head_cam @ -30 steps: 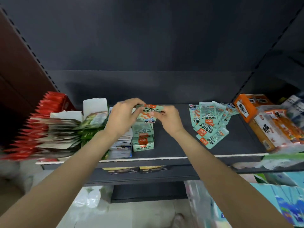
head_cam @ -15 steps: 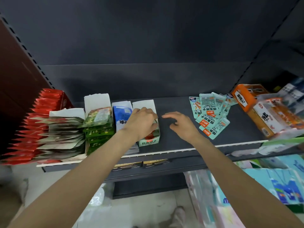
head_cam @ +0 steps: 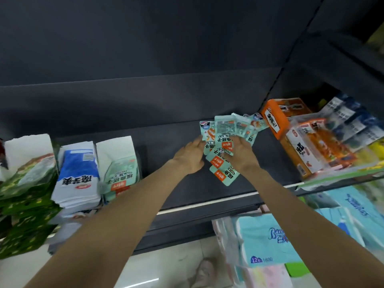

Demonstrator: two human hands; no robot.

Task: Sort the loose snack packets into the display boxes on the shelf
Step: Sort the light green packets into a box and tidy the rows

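Packets (head_cam: 223, 142) lie fanned on shelf (head_cam: 166, 146) — both hands (head_cam: 216, 154) rest flat-fingered upon them.

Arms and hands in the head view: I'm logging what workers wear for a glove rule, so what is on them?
Nothing that shows. Both forearms are bare from the bottom edge of the picture to the wrists, with no sleeve or cuff in view. The left hand and right hand are gloveless; I see no watch, band or ring, though blur could hide a thin ring.
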